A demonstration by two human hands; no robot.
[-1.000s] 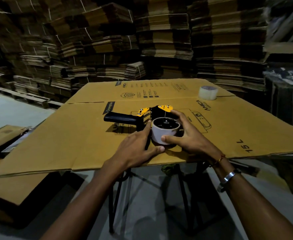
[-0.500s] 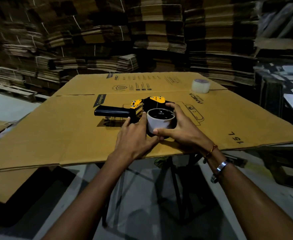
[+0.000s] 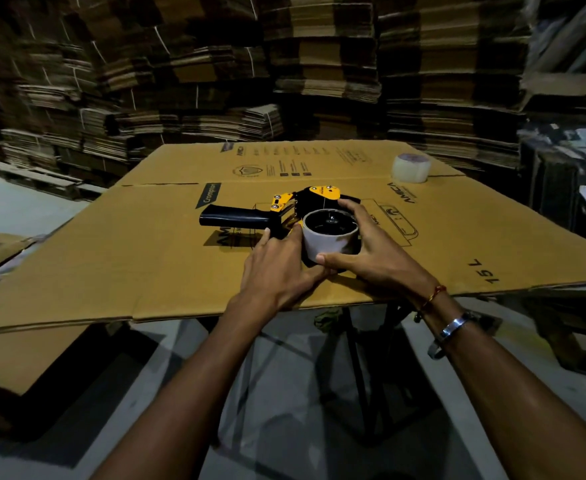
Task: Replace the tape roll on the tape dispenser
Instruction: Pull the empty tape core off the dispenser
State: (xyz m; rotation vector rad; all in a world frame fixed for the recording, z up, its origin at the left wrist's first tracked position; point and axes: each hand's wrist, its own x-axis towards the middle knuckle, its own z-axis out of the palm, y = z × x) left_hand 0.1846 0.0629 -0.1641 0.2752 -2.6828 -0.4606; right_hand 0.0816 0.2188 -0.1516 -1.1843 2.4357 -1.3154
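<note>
A: Stacks of flattened cardboard point(image 3: 322, 60) fill the warehouse behind, and the tabletop point(image 3: 118, 258) is a big flattened carton laid over a stand. What does the head view give us?

B: Near the front edge, about the middle, the tape dispenser point(image 3: 305, 206) lies on its side, black handle pointing toward the left edge. On its hub sits what looks like the spent core point(image 3: 329, 235), a pale ring with almost no tape left. The new tape roll point(image 3: 411, 168) stands well apart, toward the far right corner.

A: And the hands?

B: The right hand point(image 3: 371, 254) wraps the core, thumb on the near wall, fingers round the far side. The left hand point(image 3: 281, 268) rests beside it, fingers straight, touching the core's left wall and the dispenser's frame; it isn't gripping anything.

A: So the step is pulling the core off?

B: I'd judge so. Pin the frame flat with the left, lift the core straight up along the hub, no twisting sideways, or it may bind.
</note>
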